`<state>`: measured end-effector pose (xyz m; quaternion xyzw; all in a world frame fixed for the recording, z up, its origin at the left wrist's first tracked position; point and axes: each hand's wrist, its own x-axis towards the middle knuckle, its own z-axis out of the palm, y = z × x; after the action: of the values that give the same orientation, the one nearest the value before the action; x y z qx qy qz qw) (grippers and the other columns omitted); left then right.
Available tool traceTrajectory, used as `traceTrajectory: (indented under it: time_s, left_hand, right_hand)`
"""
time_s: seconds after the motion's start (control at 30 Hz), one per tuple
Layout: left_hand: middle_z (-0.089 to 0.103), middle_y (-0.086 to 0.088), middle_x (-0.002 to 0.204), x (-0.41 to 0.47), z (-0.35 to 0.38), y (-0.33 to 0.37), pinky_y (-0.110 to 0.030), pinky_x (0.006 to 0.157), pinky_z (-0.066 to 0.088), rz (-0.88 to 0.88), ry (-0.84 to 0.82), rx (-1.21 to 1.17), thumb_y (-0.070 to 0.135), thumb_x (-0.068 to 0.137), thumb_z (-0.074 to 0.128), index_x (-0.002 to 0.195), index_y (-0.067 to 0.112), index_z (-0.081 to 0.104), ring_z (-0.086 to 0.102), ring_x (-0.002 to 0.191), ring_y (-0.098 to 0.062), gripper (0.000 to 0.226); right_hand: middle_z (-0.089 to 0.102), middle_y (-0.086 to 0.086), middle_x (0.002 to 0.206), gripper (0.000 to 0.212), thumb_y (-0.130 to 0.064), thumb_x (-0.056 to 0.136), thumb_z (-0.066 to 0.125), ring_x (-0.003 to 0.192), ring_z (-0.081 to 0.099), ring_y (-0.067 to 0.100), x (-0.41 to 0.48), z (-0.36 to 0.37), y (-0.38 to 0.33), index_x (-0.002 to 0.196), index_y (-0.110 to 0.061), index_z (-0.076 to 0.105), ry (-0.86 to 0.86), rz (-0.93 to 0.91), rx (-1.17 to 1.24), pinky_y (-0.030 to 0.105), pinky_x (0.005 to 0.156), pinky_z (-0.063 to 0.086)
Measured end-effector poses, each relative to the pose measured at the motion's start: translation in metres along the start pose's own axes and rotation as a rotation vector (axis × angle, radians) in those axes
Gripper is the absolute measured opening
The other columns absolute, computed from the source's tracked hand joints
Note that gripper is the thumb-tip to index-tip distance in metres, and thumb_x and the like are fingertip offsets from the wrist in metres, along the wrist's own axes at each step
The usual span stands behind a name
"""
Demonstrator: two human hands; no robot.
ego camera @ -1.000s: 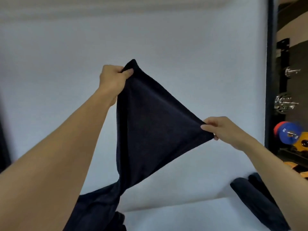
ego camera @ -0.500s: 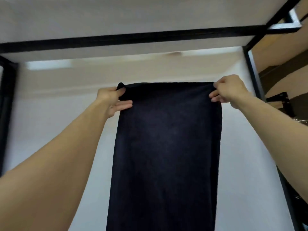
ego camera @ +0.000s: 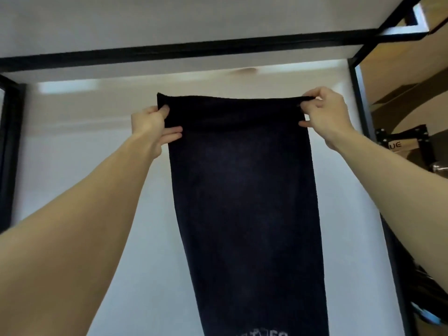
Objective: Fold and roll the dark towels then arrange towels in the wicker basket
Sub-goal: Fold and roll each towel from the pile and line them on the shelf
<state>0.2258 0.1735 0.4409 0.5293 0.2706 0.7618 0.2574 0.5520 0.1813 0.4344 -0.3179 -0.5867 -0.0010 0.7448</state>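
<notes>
Holding the dark towel [ego camera: 242, 202] up by its top corners, the left grip [ego camera: 152, 124] pinches the corner at centre-left of the frame. The right grip [ego camera: 324, 115] pinches the one at centre-right, fingers curled on the cloth. The towel hangs flat down the middle, its lower end running off the bottom edge. For a clean fold, I judge the corners should be level and the top edge taut, so the long sides hang parallel before the halves are brought together.
</notes>
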Motion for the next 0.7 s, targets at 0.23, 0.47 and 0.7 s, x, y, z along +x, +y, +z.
traceTrajectory:
  time_s: [0.23,0.47,0.7]
  left_hand:
    - [0.061,-0.003,0.096,-0.065,-0.025,0.016,-0.024,0.050,0.054,-0.041,0.081,0.175,0.023,0.093,0.062,0.116,0.011,0.058,0.069,0.055,-0.018,0.027]
    - [0.056,0.003,0.073,-0.152,-0.083,0.026,-0.023,0.044,0.028,-0.047,0.089,0.245,0.021,0.082,0.067,0.075,0.017,0.053,0.035,0.047,-0.010,0.017]
    - [0.044,-0.001,0.068,-0.242,-0.143,0.017,-0.026,0.047,0.027,-0.161,0.086,0.286,0.022,0.076,0.069,0.064,0.021,0.044,0.031,0.048,-0.013,0.027]
  right_hand:
    - [0.068,0.001,0.086,0.014,-0.013,0.098,0.049,0.071,0.068,0.009,-0.067,-0.039,-0.037,0.108,-0.015,0.058,-0.039,-0.020,-0.148,0.020,0.052,0.053]
    - [0.057,0.000,0.096,0.026,-0.024,0.096,0.056,0.069,0.048,-0.002,-0.153,-0.078,-0.079,0.118,-0.011,0.064,-0.105,-0.092,-0.340,0.014,0.060,0.042]
    - [0.060,-0.006,0.074,0.017,-0.016,0.093,0.061,0.047,0.052,0.001,-0.239,-0.097,-0.103,0.081,-0.027,0.063,-0.280,0.203,-0.245,0.016,0.041,0.035]
